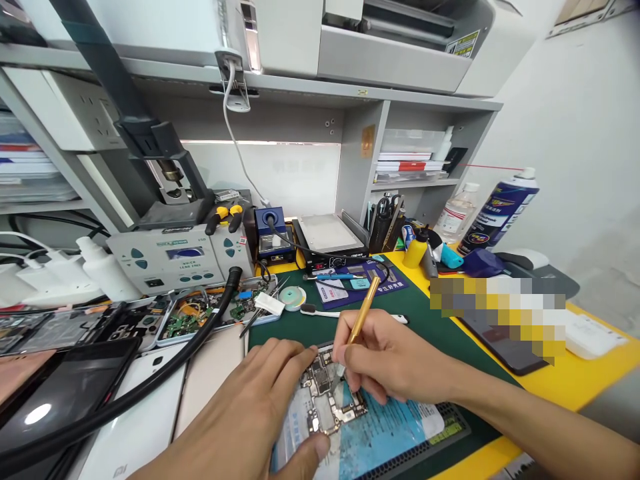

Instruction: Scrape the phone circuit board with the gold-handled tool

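Observation:
My right hand (380, 353) grips a gold-handled craft knife (366, 308) like a pen. Its thin blade points down at a phone circuit board (345, 415), and the fingers hide part of the board. Whether the tip touches the board I cannot tell. My left hand (270, 393) lies at the board's left side, the index finger at its upper edge and the thumb at its lower edge, holding it in place. The board rests on a blue and white printed sheet (385, 433) over the green mat (425, 333).
At left, a thick black hose (150, 380) curves over phones (135, 413) and loose parts. A hot-air station (175, 257), soldering station (275, 237) and hot plate (330, 233) stand behind. A toothbrush (350, 314) crosses the mat. Spray can (497, 213) and bottle (457, 213) stand right.

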A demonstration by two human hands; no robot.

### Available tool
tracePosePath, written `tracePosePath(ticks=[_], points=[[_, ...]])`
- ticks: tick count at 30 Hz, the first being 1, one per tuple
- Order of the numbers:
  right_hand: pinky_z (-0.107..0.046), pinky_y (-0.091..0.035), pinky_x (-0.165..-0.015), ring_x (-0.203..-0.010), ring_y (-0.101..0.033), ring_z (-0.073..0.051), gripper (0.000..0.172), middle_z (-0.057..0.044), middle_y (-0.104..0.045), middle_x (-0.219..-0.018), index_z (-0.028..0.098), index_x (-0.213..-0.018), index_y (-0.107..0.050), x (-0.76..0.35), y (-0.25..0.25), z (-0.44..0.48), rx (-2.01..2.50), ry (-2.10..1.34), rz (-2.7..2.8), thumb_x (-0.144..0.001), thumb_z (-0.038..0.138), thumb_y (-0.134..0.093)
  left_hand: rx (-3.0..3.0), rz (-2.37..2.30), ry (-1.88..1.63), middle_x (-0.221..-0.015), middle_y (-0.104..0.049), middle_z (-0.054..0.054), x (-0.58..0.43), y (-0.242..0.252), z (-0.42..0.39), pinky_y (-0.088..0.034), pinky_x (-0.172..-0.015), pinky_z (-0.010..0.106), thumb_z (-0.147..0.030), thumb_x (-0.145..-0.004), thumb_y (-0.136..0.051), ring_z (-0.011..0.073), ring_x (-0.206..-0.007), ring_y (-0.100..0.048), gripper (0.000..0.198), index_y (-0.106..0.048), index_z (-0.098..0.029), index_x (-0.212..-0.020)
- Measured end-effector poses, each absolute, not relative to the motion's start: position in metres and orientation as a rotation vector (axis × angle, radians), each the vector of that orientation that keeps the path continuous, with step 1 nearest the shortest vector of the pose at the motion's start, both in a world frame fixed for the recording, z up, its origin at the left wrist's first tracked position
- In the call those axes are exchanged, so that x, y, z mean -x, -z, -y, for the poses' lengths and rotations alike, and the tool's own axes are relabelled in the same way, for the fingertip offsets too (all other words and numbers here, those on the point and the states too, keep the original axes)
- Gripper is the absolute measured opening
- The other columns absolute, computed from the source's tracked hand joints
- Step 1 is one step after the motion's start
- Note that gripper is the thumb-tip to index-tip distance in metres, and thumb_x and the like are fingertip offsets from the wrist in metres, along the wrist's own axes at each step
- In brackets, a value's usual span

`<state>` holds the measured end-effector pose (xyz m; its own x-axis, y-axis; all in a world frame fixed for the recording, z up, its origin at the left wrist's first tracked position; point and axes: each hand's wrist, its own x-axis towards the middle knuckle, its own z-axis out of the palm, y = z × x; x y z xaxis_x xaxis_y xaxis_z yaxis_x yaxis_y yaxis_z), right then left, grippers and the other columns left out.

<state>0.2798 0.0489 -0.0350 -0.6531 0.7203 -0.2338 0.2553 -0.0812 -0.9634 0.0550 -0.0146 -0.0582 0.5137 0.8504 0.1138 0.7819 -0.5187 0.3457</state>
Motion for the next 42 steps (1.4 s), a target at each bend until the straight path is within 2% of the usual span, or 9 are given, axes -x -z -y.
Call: tracePosePath(ticks=[5, 14, 21, 26, 32, 37, 42], points=[[-0.01, -0.033, -0.03, -0.039, -0.05, -0.004, 0.001, 0.001, -0.068, -0.07, 0.017, -0.088, -0.056, -0.281, 0.033, -0.049, 1.099, -1.76, 1.919, -0.089, 0.017, -0.057, -2.531, -1.386, -0.383, -0.137, -0.057, 0.01, -0.055, 0.056, 0.018, -0.055, -0.099, 0.054, -0.039, -0.088, -0.06, 0.0321, -0.124, -0.058, 0.057, -0.046, -0.025, -0.142], [-0.01, -0.032, -0.029, -0.039, -0.05, -0.005, 0.003, 0.003, -0.065, -0.066, 0.017, -0.083, -0.055, -0.279, 0.031, -0.048, 1.148, -1.744, 1.916, -0.086, 0.016, -0.055, -2.491, -1.391, -0.335, -0.138, -0.056, 0.011, -0.055, 0.057, 0.017, -0.054, -0.102, 0.055, -0.043, -0.091, -0.055, 0.0328, -0.127, -0.056, 0.056, -0.047, -0.023, -0.143], [-0.01, -0.034, -0.03, -0.04, -0.05, -0.004, 0.002, 0.002, -0.066, -0.068, 0.016, -0.085, -0.057, -0.278, 0.031, -0.05, 1.131, -1.747, 1.917, -0.087, 0.016, -0.056, -2.515, -1.383, -0.38, -0.134, -0.058, 0.009, -0.055, 0.053, 0.019, -0.055, -0.099, 0.051, -0.037, -0.089, -0.058, 0.0298, -0.121, -0.06, 0.056, -0.046, -0.025, -0.143], [-0.011, -0.034, -0.028, -0.042, -0.052, -0.006, 0.003, 0.001, -0.067, -0.071, 0.016, -0.087, -0.058, -0.28, 0.03, -0.052, 1.131, -1.78, 1.924, -0.088, 0.02, -0.059, -2.553, -1.352, -0.403, -0.134, -0.058, 0.01, -0.052, 0.06, 0.018, -0.056, -0.099, 0.047, -0.041, -0.09, -0.059, 0.0301, -0.121, -0.06, 0.058, -0.046, -0.023, -0.143], [-0.011, -0.034, -0.028, -0.042, -0.051, -0.006, 0.003, 0.001, -0.067, -0.071, 0.016, -0.086, -0.058, -0.281, 0.028, -0.052, 1.118, -1.819, 1.907, -0.085, 0.019, -0.059, -2.552, -1.319, -0.473, -0.135, -0.058, 0.01, -0.051, 0.063, 0.016, -0.056, -0.099, 0.048, -0.043, -0.09, -0.058, 0.0305, -0.121, -0.061, 0.061, -0.042, -0.027, -0.146], [-0.011, -0.036, -0.029, -0.042, -0.051, -0.006, 0.012, 0.0, -0.066, -0.072, 0.015, -0.087, -0.058, -0.282, 0.027, -0.054, 1.072, -1.858, 1.913, -0.086, 0.025, -0.064, -2.482, -1.368, -0.343, -0.138, -0.055, 0.011, -0.053, 0.052, 0.02, -0.053, -0.103, 0.053, -0.042, -0.092, -0.056, 0.0321, -0.126, -0.057, 0.057, -0.045, -0.024, -0.145], [-0.012, -0.038, -0.03, -0.043, -0.052, -0.006, 0.029, -0.001, -0.066, -0.074, 0.014, -0.089, -0.059, -0.284, 0.024, -0.057, 1.041, -1.882, 1.94, -0.087, 0.041, -0.071, -2.479, -1.35, -0.361, -0.138, -0.054, 0.011, -0.054, 0.055, 0.017, -0.052, -0.103, 0.053, -0.041, -0.093, -0.054, 0.0315, -0.126, -0.056, 0.055, -0.043, -0.025, -0.145]])
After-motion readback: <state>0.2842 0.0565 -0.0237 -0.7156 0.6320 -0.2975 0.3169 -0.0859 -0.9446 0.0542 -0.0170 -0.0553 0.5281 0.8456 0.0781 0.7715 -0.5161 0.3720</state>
